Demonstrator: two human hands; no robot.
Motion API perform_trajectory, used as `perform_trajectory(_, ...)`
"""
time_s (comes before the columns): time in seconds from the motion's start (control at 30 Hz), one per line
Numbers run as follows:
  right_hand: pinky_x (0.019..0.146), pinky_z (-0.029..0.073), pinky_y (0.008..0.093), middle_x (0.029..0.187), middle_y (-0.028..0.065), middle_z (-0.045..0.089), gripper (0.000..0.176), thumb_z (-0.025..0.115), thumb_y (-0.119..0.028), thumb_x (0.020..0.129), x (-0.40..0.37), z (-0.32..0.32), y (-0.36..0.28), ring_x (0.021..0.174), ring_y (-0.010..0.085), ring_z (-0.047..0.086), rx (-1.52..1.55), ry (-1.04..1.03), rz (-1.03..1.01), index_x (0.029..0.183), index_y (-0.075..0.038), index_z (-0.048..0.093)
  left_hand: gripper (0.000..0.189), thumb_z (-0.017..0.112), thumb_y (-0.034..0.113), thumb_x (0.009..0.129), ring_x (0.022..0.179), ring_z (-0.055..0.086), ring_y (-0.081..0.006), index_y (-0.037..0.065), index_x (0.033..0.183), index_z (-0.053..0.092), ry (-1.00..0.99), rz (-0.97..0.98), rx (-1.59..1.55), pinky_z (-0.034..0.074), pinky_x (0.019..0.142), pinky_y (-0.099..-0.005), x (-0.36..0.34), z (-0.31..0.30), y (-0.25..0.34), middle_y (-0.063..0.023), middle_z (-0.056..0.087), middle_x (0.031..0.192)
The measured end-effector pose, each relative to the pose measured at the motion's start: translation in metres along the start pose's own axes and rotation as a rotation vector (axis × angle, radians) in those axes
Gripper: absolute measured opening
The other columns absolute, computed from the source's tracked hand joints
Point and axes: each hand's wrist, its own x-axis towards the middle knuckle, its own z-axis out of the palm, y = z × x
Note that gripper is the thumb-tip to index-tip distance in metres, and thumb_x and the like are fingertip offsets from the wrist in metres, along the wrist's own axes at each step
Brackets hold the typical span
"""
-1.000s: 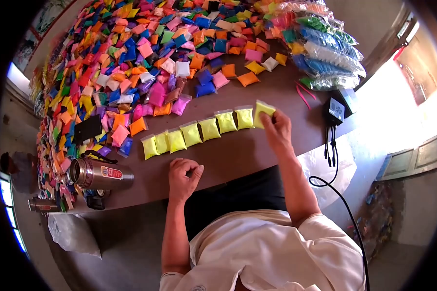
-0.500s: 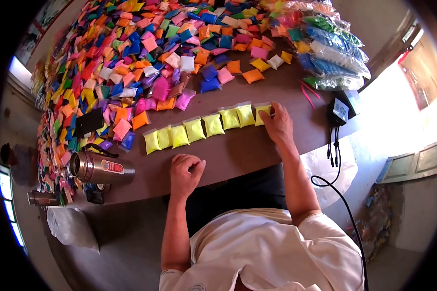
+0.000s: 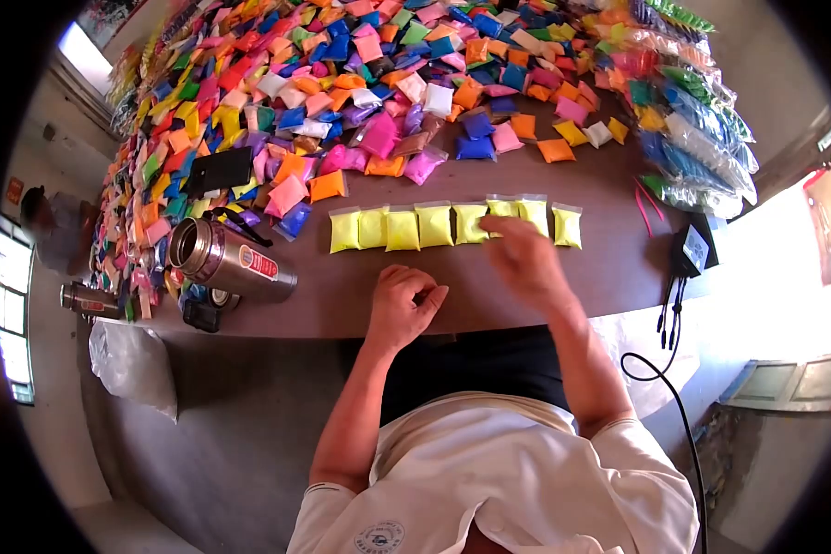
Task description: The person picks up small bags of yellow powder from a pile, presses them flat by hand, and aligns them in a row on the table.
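A row of several yellow packets (image 3: 434,224) lies across the brown table (image 3: 342,295), with a gap before the rightmost packet (image 3: 567,227). Above the right part of the row is my right hand (image 3: 526,258), blurred, with a finger reaching over a packet near the gap's left side; whether it touches is unclear. My left hand (image 3: 404,305) rests loosely curled near the table's front edge, below the row. Its fingers are bent in, and nothing shows in them.
A large heap of coloured packets (image 3: 295,92) covers the back and left. Open steel flask (image 3: 235,263), black pouch (image 3: 222,170) and second flask (image 3: 90,300) stand left. Stacked clear bags (image 3: 702,138) and a black device with cables (image 3: 691,249) are right. A person (image 3: 60,222) is far left.
The view has shifted, so the table appears further right. My right hand has left the rightmost packet and moved left over the row. My left hand stays curled.
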Motion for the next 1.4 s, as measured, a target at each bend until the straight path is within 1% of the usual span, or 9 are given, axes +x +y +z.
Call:
perform_trajectory(0.2, 0.101, 0.040, 0.0447, 0.124, 0.0207, 0.058, 0.034, 0.057, -0.027, 0.090, 0.037, 0.073, -0.054, 0.116, 0.0363, 0.055, -0.003, -0.360, -0.307, 0.112, -0.002, 0.062, 0.022, 0.073, 0.015, 0.081, 0.090, 0.063, -0.0245, 0.009, 0.100, 0.064, 0.064, -0.113, -0.151, 0.048, 0.088, -0.0341, -0.024, 0.016, -0.020, -0.0080, 0.065, 0.096)
perform_trajectory(0.37, 0.111, 0.031, 0.0458, 0.133, 0.0241, 0.052, 0.053, 0.052, -0.045, 0.092, 0.050, 0.124, -0.057, 0.127, 0.0371, 0.048, -0.155, -0.372, -0.305, 0.118, 0.000, 0.060, 0.045, 0.054, 0.022, 0.099, 0.121, 0.050, -0.0203, 0.010, 0.139, 0.038, -0.130, -0.296, -0.758, 0.044, 0.103, -0.0352, -0.037, 0.022, -0.036, -0.0071, 0.047, 0.134)
perform_trajectory(0.5, 0.113, 0.027, 0.0444, 0.141, 0.0249, 0.045, 0.064, 0.048, -0.054, 0.092, 0.064, 0.132, -0.066, 0.133, 0.0368, 0.041, -0.218, -0.654, -0.134, 0.124, 0.001, 0.057, 0.044, 0.046, 0.032, 0.102, 0.124, 0.048, -0.0208, 0.010, 0.139, 0.038, -0.189, -0.364, -1.042, 0.040, 0.106, -0.0360, -0.035, 0.024, -0.039, -0.0069, 0.046, 0.137)
perform_trajectory(0.6, 0.115, 0.026, 0.0435, 0.143, 0.0245, 0.043, 0.068, 0.045, -0.056, 0.093, 0.067, 0.141, -0.077, 0.136, 0.0362, 0.039, -0.202, -0.697, -0.086, 0.125, 0.003, 0.057, 0.051, 0.062, 0.020, 0.093, 0.120, 0.052, -0.0182, 0.005, 0.137, 0.039, -0.202, -0.422, -0.868, 0.044, 0.099, -0.0317, -0.039, 0.025, -0.039, -0.0089, 0.049, 0.133)
perform_trajectory(0.67, 0.114, 0.028, 0.0432, 0.142, 0.0248, 0.045, 0.066, 0.048, -0.053, 0.092, 0.067, 0.149, -0.084, 0.134, 0.0376, 0.040, -0.163, -0.650, -0.060, 0.122, 0.004, 0.059, 0.050, 0.046, 0.037, 0.101, 0.129, 0.045, -0.0214, 0.009, 0.141, 0.037, -0.209, 0.078, 0.680, 0.038, 0.107, -0.0373, -0.041, 0.023, -0.038, -0.0076, 0.044, 0.141)
perform_trajectory(0.77, 0.110, 0.033, 0.0446, 0.135, 0.0252, 0.051, 0.056, 0.050, -0.045, 0.093, 0.068, 0.139, -0.092, 0.132, 0.0387, 0.043, -0.126, -0.625, -0.042, 0.114, 0.006, 0.062, 0.054, 0.046, 0.041, 0.100, 0.130, 0.045, -0.0237, 0.009, 0.142, 0.036, -0.230, 0.078, 0.813, 0.040, 0.104, -0.0388, -0.036, 0.019, -0.033, -0.0076, 0.043, 0.143)
perform_trajectory(0.87, 0.106, 0.037, 0.0466, 0.130, 0.0249, 0.055, 0.045, 0.051, -0.037, 0.094, 0.047, 0.134, -0.057, 0.130, 0.0401, 0.044, -0.181, -0.253, -0.177, 0.109, 0.004, 0.064, 0.042, 0.055, 0.031, 0.092, 0.118, 0.052, -0.0259, 0.009, 0.127, 0.047, -0.153, 0.082, 0.513, 0.042, 0.101, -0.0405, -0.027, 0.012, -0.026, -0.0091, 0.052, 0.126)
perform_trajectory(1.07, 0.105, 0.037, 0.0464, 0.125, 0.0250, 0.055, 0.037, 0.051, -0.035, 0.096, 0.016, 0.074, -0.012, 0.128, 0.0425, 0.044, -0.124, -0.255, -0.063, 0.103, -0.001, 0.064, 0.012, 0.073, 0.006, 0.069, 0.077, 0.063, -0.0268, 0.007, 0.078, 0.066, -0.015, 0.056, 0.076, 0.047, 0.086, -0.0414, -0.002, 0.002, 0.000, -0.0077, 0.065, 0.074)
perform_trajectory(1.4, 0.107, 0.034, 0.0490, 0.138, 0.0296, 0.044, 0.065, 0.050, -0.056, 0.093, 0.017, 0.097, -0.038, 0.131, 0.0449, 0.040, -0.229, -0.225, 0.028, 0.109, 0.006, 0.060, 0.019, 0.072, 0.009, 0.074, 0.085, 0.061, -0.0363, 0.004, 0.091, 0.064, -0.069, 0.010, 0.147, 0.049, 0.084, -0.0409, -0.011, 0.006, -0.011, -0.0136, 0.064, 0.090)
